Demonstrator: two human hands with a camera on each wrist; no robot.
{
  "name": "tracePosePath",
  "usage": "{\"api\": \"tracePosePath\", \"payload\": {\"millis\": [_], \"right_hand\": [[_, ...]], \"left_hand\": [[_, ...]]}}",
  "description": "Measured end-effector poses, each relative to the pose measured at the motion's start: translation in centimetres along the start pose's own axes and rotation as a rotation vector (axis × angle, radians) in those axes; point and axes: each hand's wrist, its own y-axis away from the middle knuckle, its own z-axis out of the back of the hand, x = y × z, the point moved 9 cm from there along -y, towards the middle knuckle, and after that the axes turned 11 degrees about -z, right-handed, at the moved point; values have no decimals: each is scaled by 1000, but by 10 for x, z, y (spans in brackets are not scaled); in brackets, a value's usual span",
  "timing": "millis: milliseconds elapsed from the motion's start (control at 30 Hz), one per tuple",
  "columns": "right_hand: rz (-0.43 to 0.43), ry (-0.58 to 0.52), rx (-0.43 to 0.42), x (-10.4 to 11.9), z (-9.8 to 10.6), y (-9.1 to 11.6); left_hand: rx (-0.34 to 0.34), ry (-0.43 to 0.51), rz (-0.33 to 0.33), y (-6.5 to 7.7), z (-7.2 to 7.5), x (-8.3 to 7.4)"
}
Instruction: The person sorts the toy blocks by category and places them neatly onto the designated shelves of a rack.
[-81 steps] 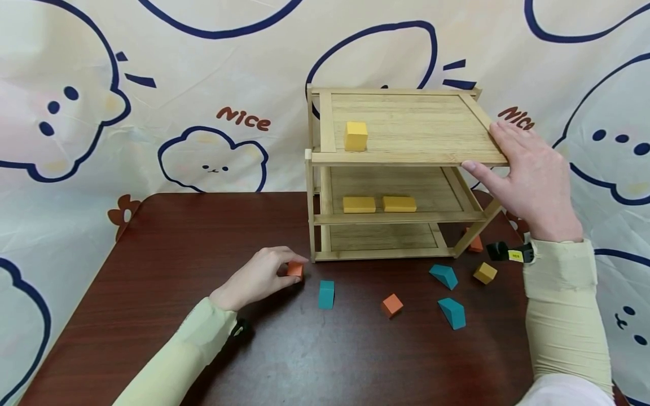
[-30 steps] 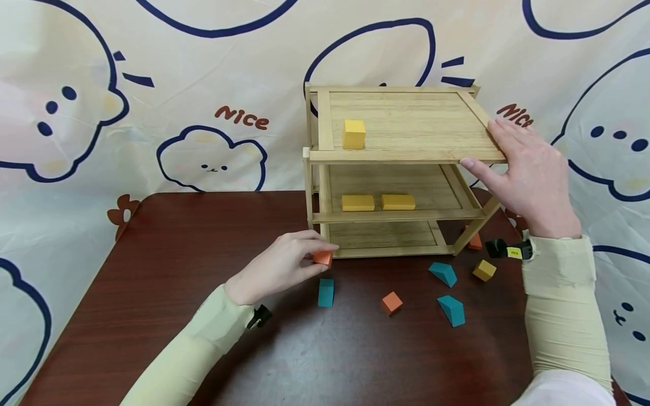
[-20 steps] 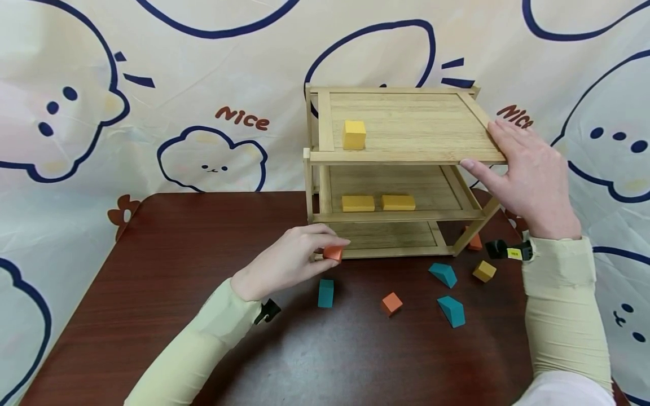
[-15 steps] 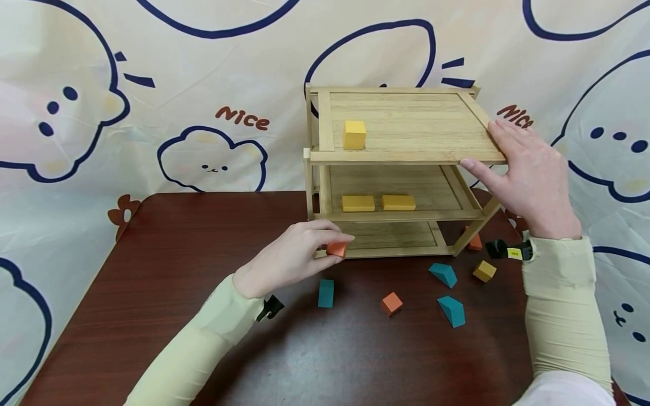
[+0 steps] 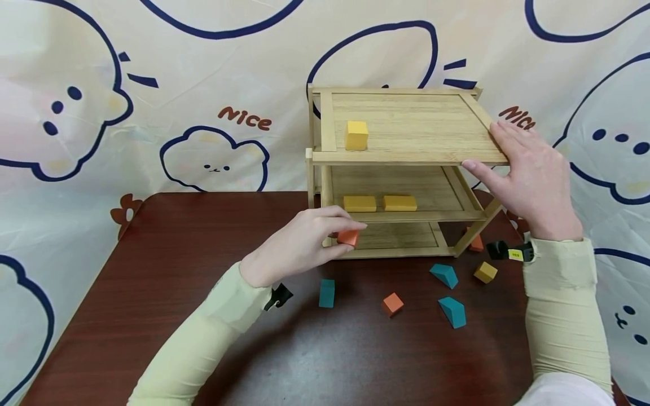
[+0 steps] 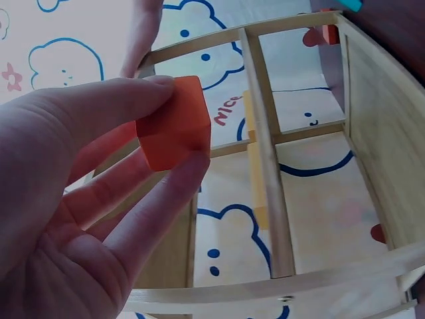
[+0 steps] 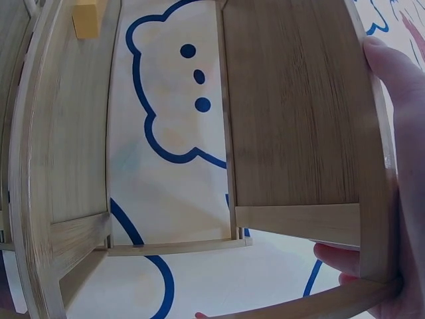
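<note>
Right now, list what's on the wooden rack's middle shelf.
Two oblong yellow blocks. In the head view, the top shelf hides the rear of the middle shelf; the left hand, its front-left corner.

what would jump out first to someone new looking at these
Probably the wooden rack toward the back of the table, a yellow cube on its top shelf. Then the orange block pinched in the left hand before the rack, and the right hand gripping the rack's right end.
</note>
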Motion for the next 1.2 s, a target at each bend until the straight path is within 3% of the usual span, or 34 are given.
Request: {"api": "tracePosePath", "payload": {"millis": [367,933,1200], "right_hand": [[6,1,-5,1,1,0],[2,3,1,0,0,0],[-3,6,-1,0,0,0]], "left_hand": [[-44,-19,-76,-17,16,-11],[-60,29,-157,-56,45,-33],[-21,10,-130,-78,56,-34]]}}
